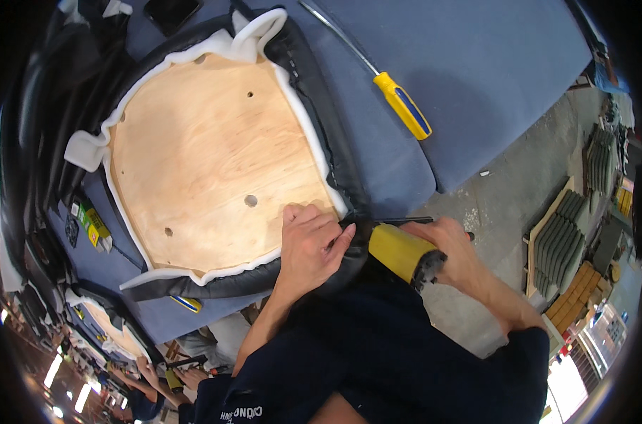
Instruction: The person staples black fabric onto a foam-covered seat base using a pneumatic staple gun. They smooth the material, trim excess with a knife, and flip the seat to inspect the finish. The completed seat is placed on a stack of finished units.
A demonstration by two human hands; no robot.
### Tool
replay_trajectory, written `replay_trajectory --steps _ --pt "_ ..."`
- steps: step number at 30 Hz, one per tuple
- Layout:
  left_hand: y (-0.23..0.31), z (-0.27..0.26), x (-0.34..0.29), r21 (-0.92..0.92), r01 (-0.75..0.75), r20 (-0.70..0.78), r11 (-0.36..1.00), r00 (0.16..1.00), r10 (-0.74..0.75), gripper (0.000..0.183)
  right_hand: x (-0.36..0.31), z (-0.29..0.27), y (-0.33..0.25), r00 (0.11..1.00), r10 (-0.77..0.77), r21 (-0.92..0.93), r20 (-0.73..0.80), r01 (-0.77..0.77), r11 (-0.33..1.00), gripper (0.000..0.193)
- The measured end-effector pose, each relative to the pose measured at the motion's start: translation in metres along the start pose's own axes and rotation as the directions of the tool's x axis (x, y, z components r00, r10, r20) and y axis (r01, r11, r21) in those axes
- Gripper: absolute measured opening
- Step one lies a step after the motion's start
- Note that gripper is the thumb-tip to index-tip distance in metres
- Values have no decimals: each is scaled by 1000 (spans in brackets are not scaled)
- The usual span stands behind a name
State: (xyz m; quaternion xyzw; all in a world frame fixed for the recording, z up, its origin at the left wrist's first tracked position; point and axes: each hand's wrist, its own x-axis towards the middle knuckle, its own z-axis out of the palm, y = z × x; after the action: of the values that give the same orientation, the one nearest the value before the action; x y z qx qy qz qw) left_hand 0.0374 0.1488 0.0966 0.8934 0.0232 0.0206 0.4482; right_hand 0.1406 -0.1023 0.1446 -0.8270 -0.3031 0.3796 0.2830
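A wooden seat board (215, 148) lies face up, ringed by white padding (303, 116) and a black cover (328, 134) folded up around its edge. My left hand (310, 240) is closed at the board's near right corner, knuckles on the wood and thumb against the black cover; the fingertips are partly hidden. My right hand (455, 247) grips a yellow and black staple gun (404, 252), its front end close to that same corner. Whether the gun touches the cover cannot be made out.
A yellow-handled screwdriver (404, 106) lies on the blue-grey table (491, 78). A small yellow-green box (91, 222) sits left of the board, beside heaped black material (45, 134). Lower left, a co-worker's hands (151, 374) are at another seat (112, 325). Stacked grey panels (561, 233) stand right.
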Motion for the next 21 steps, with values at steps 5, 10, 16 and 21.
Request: replay_trajectory --steps 5,10,16,21 --pt "4 -2 2 -10 17 -34 1000 999 -17 35 -2 15 7 992 -62 76 -106 71 995 47" --pt "36 -18 2 213 69 51 975 995 -81 29 -9 24 5 979 -70 289 -193 125 949 47" --pt "25 -39 29 170 -240 382 956 910 161 26 -31 29 8 965 -42 331 -258 130 935 54" --pt "-19 -39 65 -205 -493 497 846 692 524 37 -35 36 6 970 -24 296 -244 98 950 53"
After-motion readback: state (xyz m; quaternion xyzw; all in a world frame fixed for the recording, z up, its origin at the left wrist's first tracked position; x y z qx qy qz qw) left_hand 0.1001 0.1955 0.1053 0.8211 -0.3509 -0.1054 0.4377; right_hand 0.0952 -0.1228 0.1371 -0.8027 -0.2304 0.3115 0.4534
